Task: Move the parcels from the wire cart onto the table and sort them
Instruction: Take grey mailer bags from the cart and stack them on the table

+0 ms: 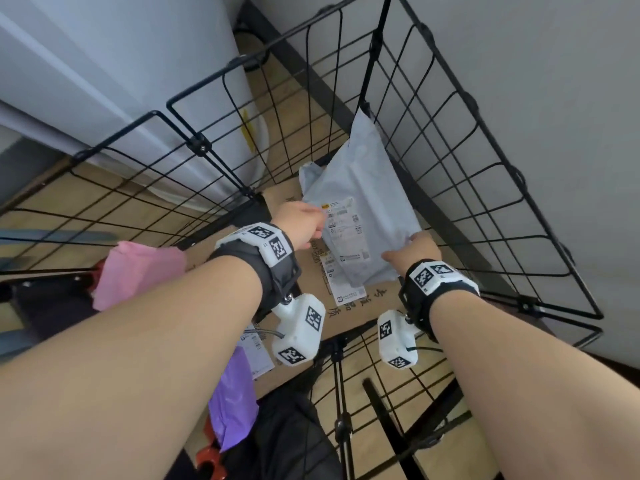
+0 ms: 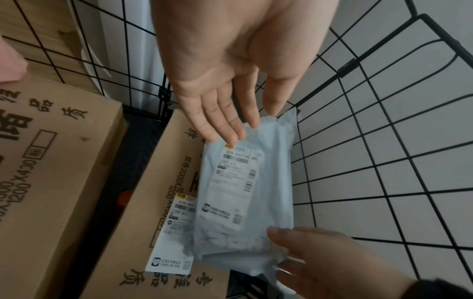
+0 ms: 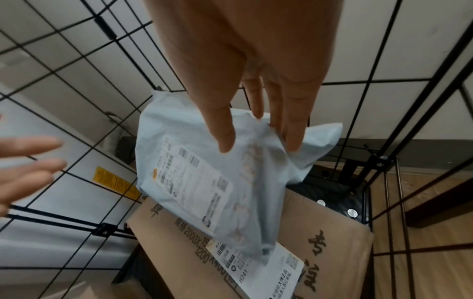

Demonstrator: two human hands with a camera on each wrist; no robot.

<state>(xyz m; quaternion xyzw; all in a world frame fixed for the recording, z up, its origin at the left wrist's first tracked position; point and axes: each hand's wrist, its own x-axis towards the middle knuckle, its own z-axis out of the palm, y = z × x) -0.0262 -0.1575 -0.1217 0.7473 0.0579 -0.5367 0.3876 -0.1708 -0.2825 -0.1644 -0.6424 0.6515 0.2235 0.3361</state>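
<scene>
A pale grey mailer bag point(image 1: 363, 216) with a white label leans against the right wall of the black wire cart point(image 1: 460, 216), on top of a brown cardboard box point(image 1: 346, 317). My right hand point(image 1: 408, 249) pinches the bag's near corner, thumb on top and fingers underneath point(image 3: 289, 139). My left hand point(image 1: 306, 225) reaches in with straight fingers point(image 2: 225, 133) at the bag's point(image 2: 245, 192) far left edge; I cannot tell whether they touch it. The box point(image 3: 332, 232) carries its own white label. The table is out of view.
A second cardboard box point(image 2: 51, 161) lies left of the first. A pink parcel point(image 1: 135, 271) and a purple mailer point(image 1: 232, 403) sit under my left forearm. A white rounded appliance point(image 1: 121, 81) stands beyond the cart's left wall. Wire walls close in on both sides.
</scene>
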